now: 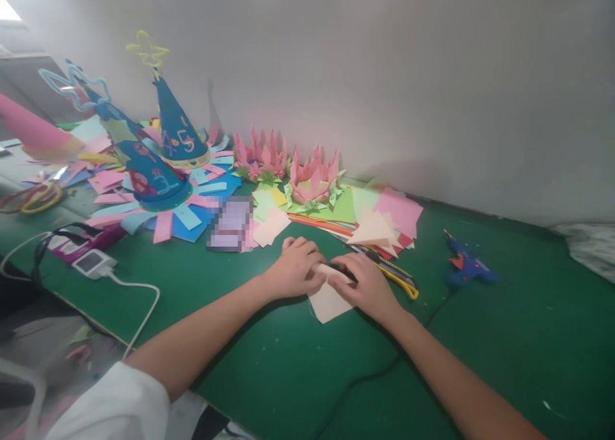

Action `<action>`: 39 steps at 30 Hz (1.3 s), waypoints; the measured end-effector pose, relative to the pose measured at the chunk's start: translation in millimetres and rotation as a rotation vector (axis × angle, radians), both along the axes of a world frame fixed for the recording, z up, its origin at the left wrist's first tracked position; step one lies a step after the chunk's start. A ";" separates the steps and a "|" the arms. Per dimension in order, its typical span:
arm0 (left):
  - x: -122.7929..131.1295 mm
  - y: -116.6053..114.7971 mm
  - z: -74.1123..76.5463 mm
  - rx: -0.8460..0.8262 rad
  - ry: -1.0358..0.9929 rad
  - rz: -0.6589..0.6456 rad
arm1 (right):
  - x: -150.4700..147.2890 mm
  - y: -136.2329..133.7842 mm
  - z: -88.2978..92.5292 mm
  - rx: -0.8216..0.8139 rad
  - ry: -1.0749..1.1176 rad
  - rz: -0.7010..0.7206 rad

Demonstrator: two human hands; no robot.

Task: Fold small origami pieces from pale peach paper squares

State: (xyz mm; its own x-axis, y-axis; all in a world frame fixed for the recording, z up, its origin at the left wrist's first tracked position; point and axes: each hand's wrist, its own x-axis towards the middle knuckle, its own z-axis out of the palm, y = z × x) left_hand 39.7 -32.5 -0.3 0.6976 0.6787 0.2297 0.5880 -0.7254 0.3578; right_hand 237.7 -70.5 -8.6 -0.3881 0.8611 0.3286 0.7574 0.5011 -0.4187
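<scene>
A small sheet of cream paper [330, 304] lies on the green table between my hands, its far edge folded or curled over. My left hand [295, 267] has its fingers closed on the left end of that fold. From the other side my right hand [365, 283] presses the fold's right end between thumb and fingers. Part of the paper is hidden beneath the fingers. Just beyond my right hand rests a yellow and black utility knife [401, 278]. Loose cream paper pieces [375, 227] lie farther back.
A blue glue gun [468, 267] lies at right, its black cord crossing the table. Two pink paper lotus flowers [314, 177] stand behind coloured sheets [398, 211]. Blue cone hats [175, 126], a blurred-out purple rectangle [230, 224] and a white charger [95, 264] are at left.
</scene>
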 end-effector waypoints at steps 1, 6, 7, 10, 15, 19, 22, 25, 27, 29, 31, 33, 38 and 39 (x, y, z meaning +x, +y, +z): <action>0.4 -0.1 0.4 0.004 -0.017 0.013 | -0.2 -0.2 1.2 -0.004 0.021 0.023; 1.4 -0.4 3.6 0.012 -0.089 0.003 | -0.6 -1.6 4.6 0.010 0.102 0.061; 0.7 0.3 4.1 0.009 -0.102 0.000 | -0.5 -1.8 4.7 0.020 0.113 0.051; -4.2 5.0 5.1 0.005 -0.152 0.031 | 0.8 -2.0 4.4 0.056 0.151 -0.014; -19.6 20.8 3.0 -0.040 -0.287 0.146 | 10.9 -3.0 5.6 0.170 0.248 -0.186; -29.0 34.4 -3.7 -0.249 -0.744 0.375 | 21.1 -1.6 3.7 0.224 0.294 -0.299; -30.3 40.6 -9.2 -0.453 -1.176 0.499 | 17.9 -0.5 -2.6 0.110 0.154 -0.133; -29.5 43.8 -12.2 -0.499 -1.413 0.533 | -1.5 -11.3 -3.8 -0.073 -0.060 -0.063; -29.7 45.3 -12.9 -0.510 -1.490 0.533 | -21.8 -28.0 4.9 -0.181 -0.148 -0.045; -30.7 46.6 -12.7 -0.522 -1.526 0.527 | -42.2 -47.0 20.2 -0.274 -0.145 0.205; -32.1 47.2 -12.1 -0.534 -1.541 0.518 | -54.8 -60.2 34.5 -0.361 -0.100 0.621; -33.1 47.3 -11.6 -0.546 -1.557 0.514 | -53.8 -62.7 39.1 -0.353 -0.047 0.573; -31.0 46.5 -12.6 -0.547 -1.567 0.510 | -11.5 -47.0 7.8 -0.288 -0.126 -0.211; -29.8 46.2 -12.9 -0.552 -1.566 0.501 | -4.0 -45.7 1.0 -0.262 -0.156 -0.253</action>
